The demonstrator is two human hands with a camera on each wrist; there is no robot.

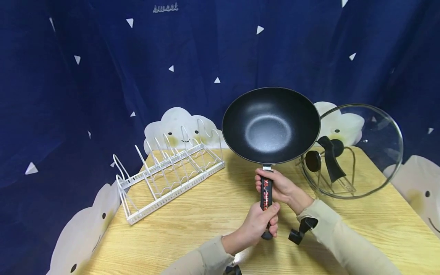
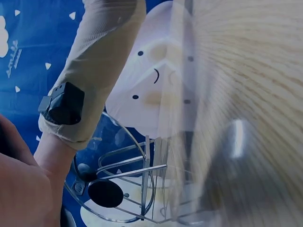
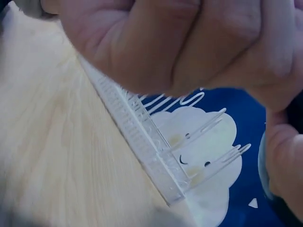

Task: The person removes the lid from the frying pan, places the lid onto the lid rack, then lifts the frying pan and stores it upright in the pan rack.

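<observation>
A black wok (image 1: 271, 126) is held up over the table, its dark inside facing me and its handle (image 1: 266, 191) pointing down toward me. My left hand (image 1: 258, 221) grips the lower end of the handle, thumb across it. Higher up, just below the pan, my right hand (image 1: 278, 185) holds the same handle with curled fingers. In the right wrist view, the fingers of the right hand (image 3: 189, 42) fill the top. The left wrist view catches only part of the left hand (image 2: 23, 184) at its edge.
A white wire rack (image 1: 175, 187) with upright dividers stands on the wooden table (image 1: 206, 233) at left. At right, a glass lid (image 1: 371, 183) leans upright in a metal stand (image 1: 353, 168), beside a black handle-like piece (image 1: 331, 160). A blue curtain (image 1: 220, 42) hangs behind.
</observation>
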